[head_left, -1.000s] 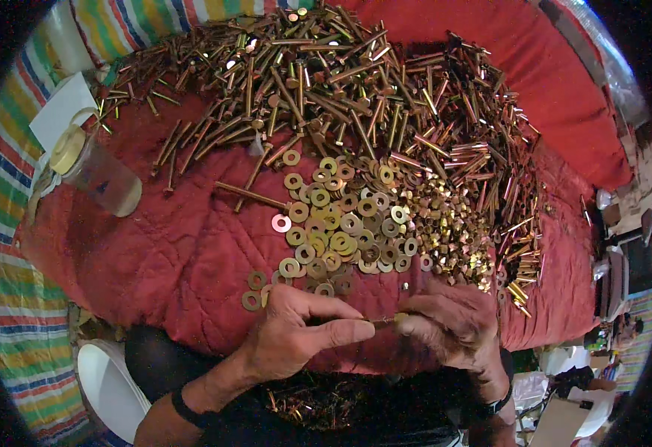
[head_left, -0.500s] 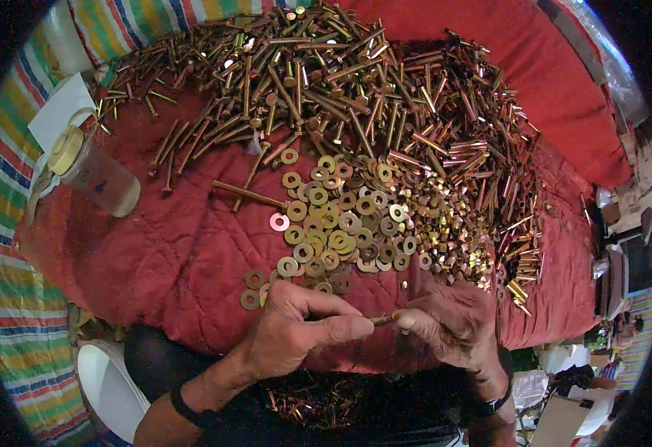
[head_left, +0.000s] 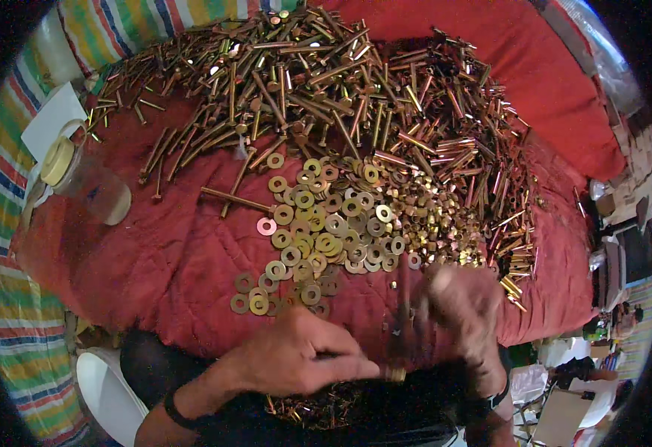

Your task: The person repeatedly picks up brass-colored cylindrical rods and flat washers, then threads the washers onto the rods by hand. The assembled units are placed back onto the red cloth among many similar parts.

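My left hand [head_left: 296,357] pinches the head end of a long brass-coloured bolt [head_left: 399,328] that now stands roughly upright at the near edge of the red cloth [head_left: 154,261]. My right hand [head_left: 464,316] is blurred beside the bolt's upper part, fingers curled near it; what it holds cannot be made out. Just beyond the hands lie a pile of flat washers [head_left: 326,223], a heap of small nuts [head_left: 430,220] and a big spread of long bolts [head_left: 326,82].
A clear plastic bottle [head_left: 87,182] with a yellow cap lies on its side at the left, by a white paper [head_left: 54,119]. A striped cloth [head_left: 5,283] lies under the red one. A dark container of assembled bolts [head_left: 318,406] sits in my lap. A white object [head_left: 106,391] is lower left.
The bolt was held level between both hands; now it points upward. My right hand has lifted and is blurred with motion. The left hand has shifted slightly lower.
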`<action>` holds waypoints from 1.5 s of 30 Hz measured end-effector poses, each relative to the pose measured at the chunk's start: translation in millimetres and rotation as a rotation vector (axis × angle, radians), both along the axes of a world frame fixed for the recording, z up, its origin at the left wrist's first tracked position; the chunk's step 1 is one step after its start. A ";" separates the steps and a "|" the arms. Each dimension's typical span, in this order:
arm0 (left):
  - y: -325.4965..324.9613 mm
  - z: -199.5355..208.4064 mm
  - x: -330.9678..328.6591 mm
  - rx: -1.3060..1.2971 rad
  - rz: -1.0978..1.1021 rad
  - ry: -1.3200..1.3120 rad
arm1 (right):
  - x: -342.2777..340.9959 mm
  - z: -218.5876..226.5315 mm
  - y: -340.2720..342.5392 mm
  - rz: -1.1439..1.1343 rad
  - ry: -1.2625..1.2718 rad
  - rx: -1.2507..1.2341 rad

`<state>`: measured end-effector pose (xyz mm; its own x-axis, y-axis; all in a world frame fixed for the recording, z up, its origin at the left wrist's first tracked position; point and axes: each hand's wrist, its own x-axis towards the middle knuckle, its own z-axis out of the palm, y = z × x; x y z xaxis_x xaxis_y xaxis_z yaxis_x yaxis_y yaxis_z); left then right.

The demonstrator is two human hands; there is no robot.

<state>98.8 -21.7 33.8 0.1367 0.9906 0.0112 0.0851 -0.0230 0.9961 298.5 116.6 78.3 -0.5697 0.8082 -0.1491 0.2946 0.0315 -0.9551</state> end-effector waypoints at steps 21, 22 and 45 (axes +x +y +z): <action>29.8 -37.1 -91.9 0.393 0.743 1.360 | -45.2 -56.0 173.6 0.286 -0.576 1.462; 30.7 -34.9 -90.6 0.390 0.770 1.349 | -43.1 -53.3 172.3 0.218 -0.532 1.367; -0.5 -22.7 -0.3 0.420 0.317 0.788 | 3.5 -51.9 41.4 0.381 -0.263 0.919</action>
<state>98.5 -22.3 11.0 -0.0180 0.9188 0.3944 0.7933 -0.2269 0.5650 302.0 158.0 26.3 -0.8510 0.4451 0.2787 0.3081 0.8529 -0.4214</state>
